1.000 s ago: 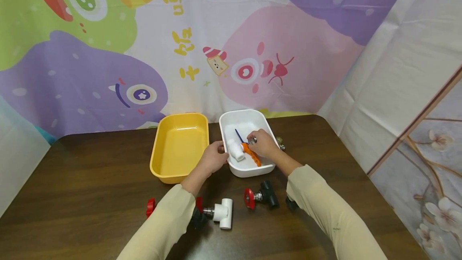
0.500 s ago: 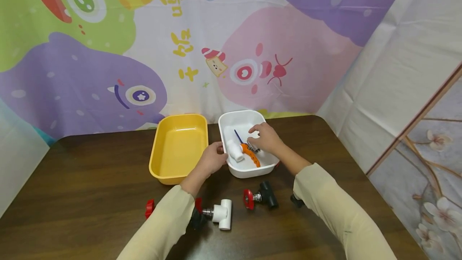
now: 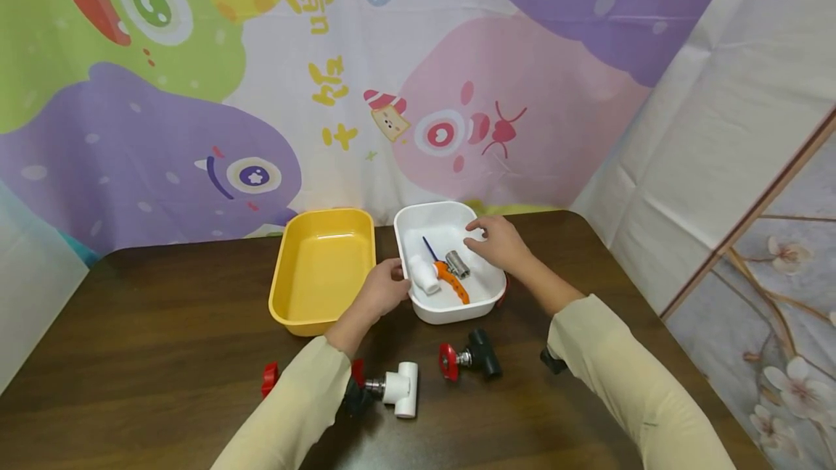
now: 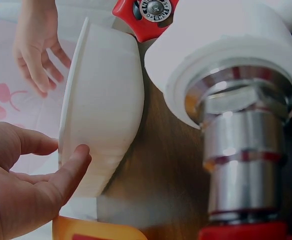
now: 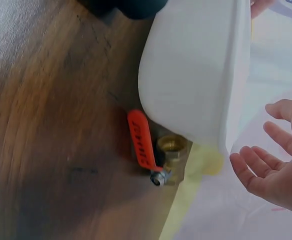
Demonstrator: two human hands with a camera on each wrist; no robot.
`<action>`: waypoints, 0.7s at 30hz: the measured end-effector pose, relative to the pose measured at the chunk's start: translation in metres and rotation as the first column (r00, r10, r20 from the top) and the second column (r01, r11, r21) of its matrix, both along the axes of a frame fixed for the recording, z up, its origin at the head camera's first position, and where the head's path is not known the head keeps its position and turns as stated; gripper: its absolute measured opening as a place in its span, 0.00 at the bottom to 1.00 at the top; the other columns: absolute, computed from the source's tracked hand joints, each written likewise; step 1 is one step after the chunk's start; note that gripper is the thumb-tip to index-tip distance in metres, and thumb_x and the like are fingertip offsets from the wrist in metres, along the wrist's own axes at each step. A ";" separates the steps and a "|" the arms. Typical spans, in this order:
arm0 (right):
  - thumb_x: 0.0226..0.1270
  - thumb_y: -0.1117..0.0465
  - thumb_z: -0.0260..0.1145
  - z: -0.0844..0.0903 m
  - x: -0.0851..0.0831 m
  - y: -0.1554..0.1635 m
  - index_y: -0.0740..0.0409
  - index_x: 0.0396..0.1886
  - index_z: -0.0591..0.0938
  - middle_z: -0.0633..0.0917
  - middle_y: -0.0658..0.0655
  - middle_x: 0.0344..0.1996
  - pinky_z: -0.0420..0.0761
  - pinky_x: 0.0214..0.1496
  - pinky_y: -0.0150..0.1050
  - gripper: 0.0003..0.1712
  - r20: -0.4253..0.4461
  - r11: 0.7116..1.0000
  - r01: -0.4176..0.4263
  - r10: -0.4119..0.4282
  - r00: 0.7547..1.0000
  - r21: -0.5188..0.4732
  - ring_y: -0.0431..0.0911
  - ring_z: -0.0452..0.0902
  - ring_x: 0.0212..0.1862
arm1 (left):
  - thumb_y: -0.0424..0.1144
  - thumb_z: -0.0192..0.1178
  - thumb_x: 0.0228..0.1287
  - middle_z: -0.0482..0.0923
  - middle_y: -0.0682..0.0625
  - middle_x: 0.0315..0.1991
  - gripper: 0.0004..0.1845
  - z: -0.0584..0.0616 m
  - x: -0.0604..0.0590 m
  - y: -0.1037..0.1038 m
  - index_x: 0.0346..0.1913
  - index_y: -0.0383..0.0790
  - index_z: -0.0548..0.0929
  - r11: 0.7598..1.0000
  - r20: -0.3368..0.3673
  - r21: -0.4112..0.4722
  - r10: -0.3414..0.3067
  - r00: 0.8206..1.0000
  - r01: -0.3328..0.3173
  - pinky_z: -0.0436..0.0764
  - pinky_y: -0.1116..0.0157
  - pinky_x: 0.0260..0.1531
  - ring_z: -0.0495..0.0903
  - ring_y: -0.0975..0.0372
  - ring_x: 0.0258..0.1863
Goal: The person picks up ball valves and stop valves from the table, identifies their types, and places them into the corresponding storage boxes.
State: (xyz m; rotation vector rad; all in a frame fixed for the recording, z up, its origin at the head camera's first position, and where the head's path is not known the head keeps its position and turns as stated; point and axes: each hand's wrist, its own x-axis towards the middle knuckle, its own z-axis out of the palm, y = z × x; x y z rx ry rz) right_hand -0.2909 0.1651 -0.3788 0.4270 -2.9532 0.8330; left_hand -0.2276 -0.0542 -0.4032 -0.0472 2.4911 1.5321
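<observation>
Basically, left grip (image 3: pixel 382 287) is narrow, pinching the white tray's (image 3: pixel 436 225) left rim mid-frame, probably to steady it. Right grip (image 3: pixel 501 245) is wide, holding nothing, at the tray's right edge. Metal fitting (image 3: pixel 458 265) lies in the tray, just right of centre frame, close by the orange handle (image 3: pixel 453 283) and white fitting (image 3: pixel 426 276); raised walls likely stop rolling. Materials: metal one shiny, roughly cylindrical; white one smooth, plastic-looking; yellow tray (image 3: pixel 320 274), left of centre, glossy, round-cornered; table (image 3: pixel 163 325) dark wood grain.
</observation>
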 end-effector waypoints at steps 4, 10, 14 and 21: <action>0.62 0.56 0.63 0.001 0.000 0.008 0.63 0.50 0.80 0.80 0.66 0.45 0.76 0.46 0.47 0.20 -0.008 1.000 0.008 -0.008 1.000 -0.007 0.57 0.75 0.46 | 0.32 0.55 0.64 0.75 0.38 0.52 0.26 -0.001 0.000 0.000 0.64 0.29 0.65 1.000 0.005 0.001 0.004 1.000 -0.004 0.83 0.61 0.44 0.81 0.54 0.41; 0.61 0.58 0.64 0.003 0.003 0.018 0.66 0.51 0.79 0.79 0.67 0.51 0.77 0.52 0.50 0.21 -0.007 0.999 0.014 -0.014 1.000 -0.032 0.58 0.77 0.49 | 0.33 0.55 0.64 0.75 0.39 0.52 0.27 -0.003 -0.001 0.000 0.65 0.31 0.65 1.000 0.017 -0.009 0.013 1.000 -0.013 0.82 0.61 0.45 0.80 0.55 0.41; 0.60 0.57 0.64 0.002 0.002 0.025 0.65 0.49 0.80 0.79 0.67 0.49 0.77 0.51 0.50 0.20 -0.013 0.999 0.045 -0.045 0.999 -0.024 0.57 0.77 0.48 | 0.32 0.55 0.64 0.75 0.38 0.52 0.26 -0.003 -0.001 0.000 0.65 0.30 0.66 1.000 0.008 -0.005 0.011 1.000 -0.011 0.82 0.61 0.45 0.81 0.54 0.41; 0.60 0.57 0.63 -0.004 0.001 0.039 0.64 0.50 0.79 0.77 0.66 0.47 0.77 0.51 0.50 0.20 0.009 0.996 0.078 -0.078 0.997 -0.033 0.57 0.76 0.48 | 0.31 0.55 0.63 0.75 0.38 0.51 0.26 -0.003 -0.001 0.000 0.64 0.29 0.66 1.000 -0.007 0.010 0.009 1.000 -0.009 0.83 0.62 0.43 0.80 0.54 0.41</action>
